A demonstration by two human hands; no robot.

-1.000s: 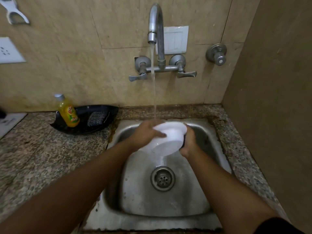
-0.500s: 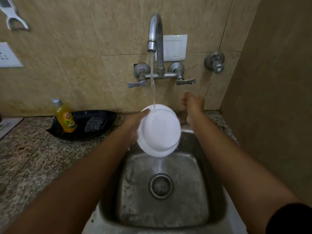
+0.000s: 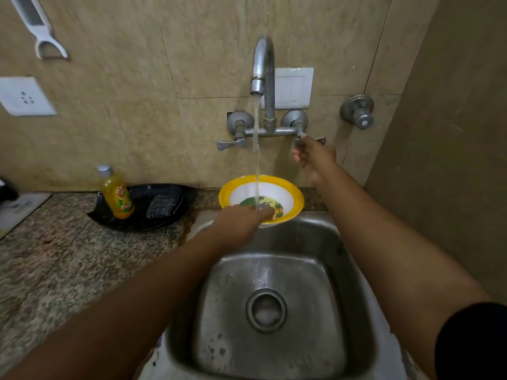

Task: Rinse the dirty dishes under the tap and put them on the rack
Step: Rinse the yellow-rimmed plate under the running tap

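Note:
A white bowl [image 3: 282, 191] with a yellow rim and a green and yellow picture inside faces me under the running tap [image 3: 262, 64]. Water falls into it. My left hand [image 3: 241, 220] grips the bowl's near rim above the back of the steel sink [image 3: 274, 297]. My right hand [image 3: 312, 156] is raised to the wall and its fingers are curled round the tap's right lever handle [image 3: 318, 139]. No rack is in view.
A yellow dish soap bottle [image 3: 116, 193] and a dark scrub pad [image 3: 162, 205] sit in a black tray [image 3: 186, 193] on the granite counter left of the sink. A second valve [image 3: 358, 111] is on the wall at right. A brown side wall stands close on the right.
The bowl has turned from showing its white underside to showing its inside. My right hand rose from beside the bowl onto the tap's right handle.

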